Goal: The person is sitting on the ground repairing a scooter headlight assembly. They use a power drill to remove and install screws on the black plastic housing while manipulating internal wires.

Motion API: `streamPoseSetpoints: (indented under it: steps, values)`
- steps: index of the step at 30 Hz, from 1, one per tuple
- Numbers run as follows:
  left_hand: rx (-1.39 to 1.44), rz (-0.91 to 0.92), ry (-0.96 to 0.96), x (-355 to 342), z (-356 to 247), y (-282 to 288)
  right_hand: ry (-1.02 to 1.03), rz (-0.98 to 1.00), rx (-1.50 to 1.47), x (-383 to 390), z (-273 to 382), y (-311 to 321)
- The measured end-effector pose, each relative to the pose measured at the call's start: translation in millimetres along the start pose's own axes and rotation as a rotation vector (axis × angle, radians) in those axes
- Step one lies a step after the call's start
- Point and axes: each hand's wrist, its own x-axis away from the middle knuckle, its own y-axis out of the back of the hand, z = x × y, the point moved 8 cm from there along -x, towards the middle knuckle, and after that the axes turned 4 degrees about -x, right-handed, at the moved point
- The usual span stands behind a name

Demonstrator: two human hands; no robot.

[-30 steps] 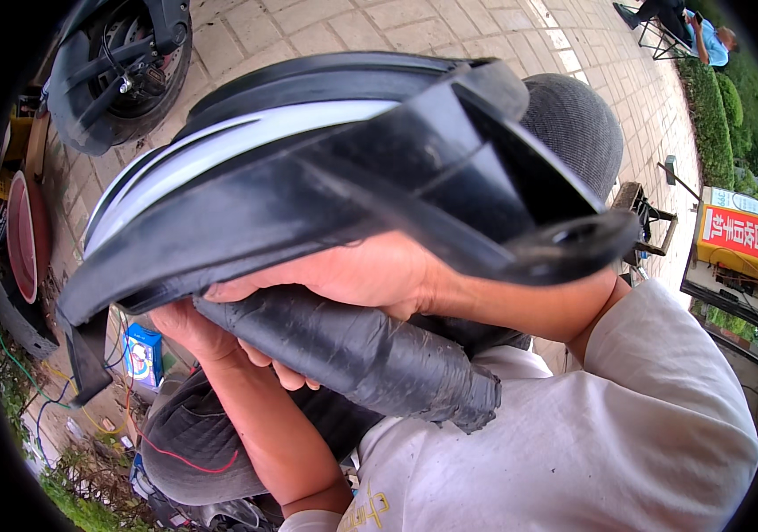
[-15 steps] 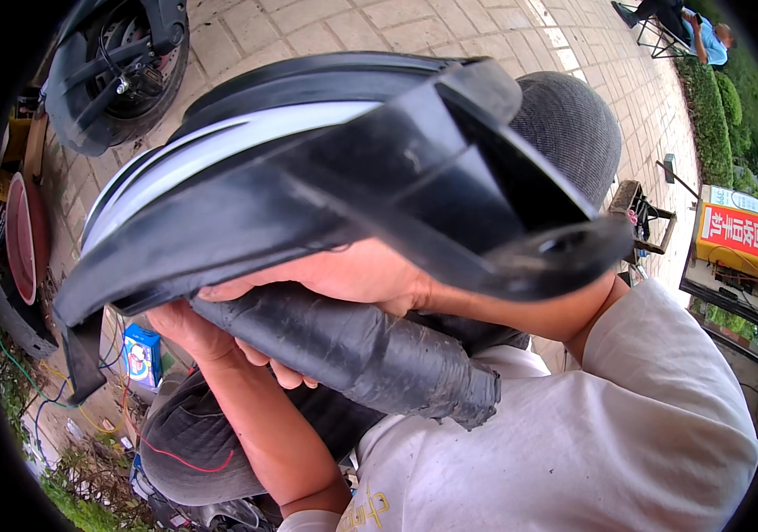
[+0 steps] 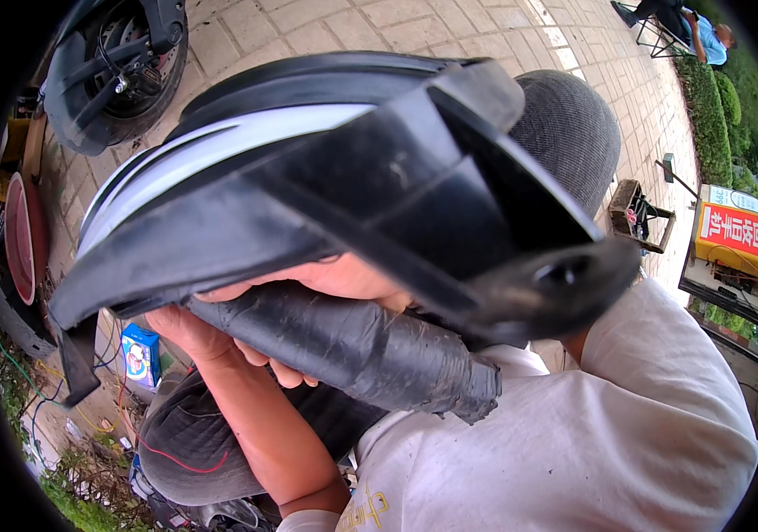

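Note:
A large curved mudguard-like panel [image 3: 379, 191], black plastic with a white stripe, hangs across the middle of the head view above my lap. At its lower left edge my left hand [image 3: 188, 330] is closed on it; the fingertips are hidden behind the plastic. My right hand [image 3: 352, 277], partly covered by the panel, wraps round a thick black tape-wrapped cylinder [image 3: 352, 346], its fingertips showing underneath. The ragged rear end of the cylinder points toward my shirt. Its front end is hidden under the panel, so I cannot make out what kind of tool it is.
A scooter wheel [image 3: 126, 75] stands at the far left on the brick paving. Nearby are a red basin [image 3: 19, 239], a blue box [image 3: 141, 355] and loose coloured wires. A crate [image 3: 640, 217] sits at right; beyond it, a person [image 3: 709, 40] sits on a folding chair.
The panel has shifted slightly left, and its right-hand end has tipped lower, now covering more of my right forearm. The taped cylinder and my left hand have hardly moved.

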Motion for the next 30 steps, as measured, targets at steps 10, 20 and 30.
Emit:
streamPoseSetpoints:
  steps: [10, 20, 30]
  values:
    - [-0.042, -0.106, -0.042, -3.9, -3.3, 12.2, -0.062, 0.017, -0.017, 19.2, 18.9, -3.5]
    - [-0.013, -0.074, -0.016, -1.5, 0.2, 12.7, 0.116, 0.014, 0.057, -9.2, -3.4, 2.3]
    - [0.014, -0.108, 0.011, -3.7, 16.0, 40.5, -0.019, 0.039, 0.021, 24.7, 21.8, -7.8]
